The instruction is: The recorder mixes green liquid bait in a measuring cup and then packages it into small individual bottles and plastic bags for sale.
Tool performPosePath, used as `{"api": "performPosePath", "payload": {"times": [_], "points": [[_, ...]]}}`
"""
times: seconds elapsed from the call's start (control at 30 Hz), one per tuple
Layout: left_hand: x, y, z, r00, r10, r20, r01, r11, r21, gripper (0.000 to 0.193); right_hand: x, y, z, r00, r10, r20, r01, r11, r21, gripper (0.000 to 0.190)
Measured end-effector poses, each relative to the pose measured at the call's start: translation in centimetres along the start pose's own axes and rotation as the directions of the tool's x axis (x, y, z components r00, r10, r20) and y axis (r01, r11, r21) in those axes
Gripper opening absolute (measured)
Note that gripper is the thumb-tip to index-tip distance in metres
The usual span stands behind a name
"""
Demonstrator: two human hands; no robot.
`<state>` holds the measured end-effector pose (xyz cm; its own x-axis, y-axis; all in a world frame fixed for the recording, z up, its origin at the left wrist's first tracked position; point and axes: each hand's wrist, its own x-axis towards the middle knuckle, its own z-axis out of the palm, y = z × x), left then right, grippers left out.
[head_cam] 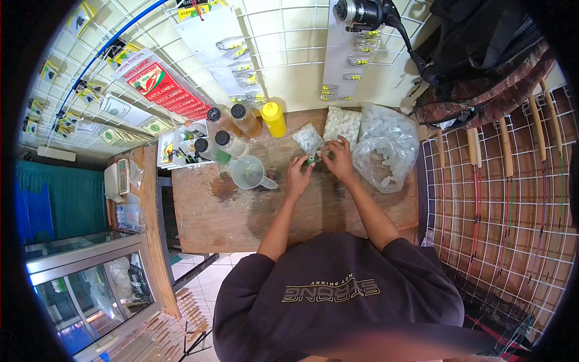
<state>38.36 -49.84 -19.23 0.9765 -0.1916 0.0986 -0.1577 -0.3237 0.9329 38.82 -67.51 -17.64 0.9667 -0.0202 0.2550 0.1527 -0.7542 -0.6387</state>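
Observation:
Over the wooden table (271, 217), my left hand (300, 174) grips a small green-filled vial (310, 159) between thumb and fingers. Close to its right, my right hand (337, 160) pinches a small whitish piece, too small to identify, near the vial's end. Just beyond both hands lies a clear bag of small pale pieces (307, 137). A larger bag of white pieces (342, 122) is behind my right hand. To the right, a big clear plastic bag (389, 140) spreads open with translucent containers inside. A plastic measuring jug (248, 173) stands to the left, its handle pointing right.
A yellow squeeze bottle (273, 119) stands at the back, beside several black-capped bottles (244, 120). A white box (169, 151) of small items sits at the back left. Wire racks (289, 27) with tackle rise behind; a fishing reel (362, 13) and black bag (484, 59) hang right.

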Motion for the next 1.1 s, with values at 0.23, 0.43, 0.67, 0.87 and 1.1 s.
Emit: {"api": "performPosePath", "payload": {"times": [0.23, 0.43, 0.67, 0.87, 1.1], "points": [[0.1, 0.5, 0.4, 0.99, 0.141, 0.003, -0.141, 0.99, 0.017, 0.031, -0.1, -0.6, -2.5, 0.992, -0.015, 0.127, -0.046, 0.886, 0.462, 0.016], [-0.2, 2.2, 1.2, 0.993, 0.118, 0.013, -0.118, 0.993, -0.012, 0.032, 0.4, -1.6, -4.8, 0.959, -0.069, 0.276, -0.05, 0.914, 0.402, 0.014], [0.0, 1.9, 2.6, 0.981, 0.195, -0.014, -0.195, 0.98, -0.029, 0.031, 1.0, -1.1, -6.3, 0.941, -0.178, 0.289, 0.088, 0.95, 0.298, 0.016], [0.1, 2.2, 3.2, 0.98, 0.2, 0.004, -0.2, 0.98, -0.021, 0.031, 1.1, -1.3, -7.9, 0.915, -0.178, 0.361, 0.098, 0.968, 0.229, 0.016], [0.3, 3.1, 3.4, 0.965, 0.261, 0.037, -0.262, 0.965, 0.027, 0.027, 1.0, -1.4, -8.5, 0.9, -0.191, 0.392, 0.172, 0.982, 0.082, 0.015]]}}
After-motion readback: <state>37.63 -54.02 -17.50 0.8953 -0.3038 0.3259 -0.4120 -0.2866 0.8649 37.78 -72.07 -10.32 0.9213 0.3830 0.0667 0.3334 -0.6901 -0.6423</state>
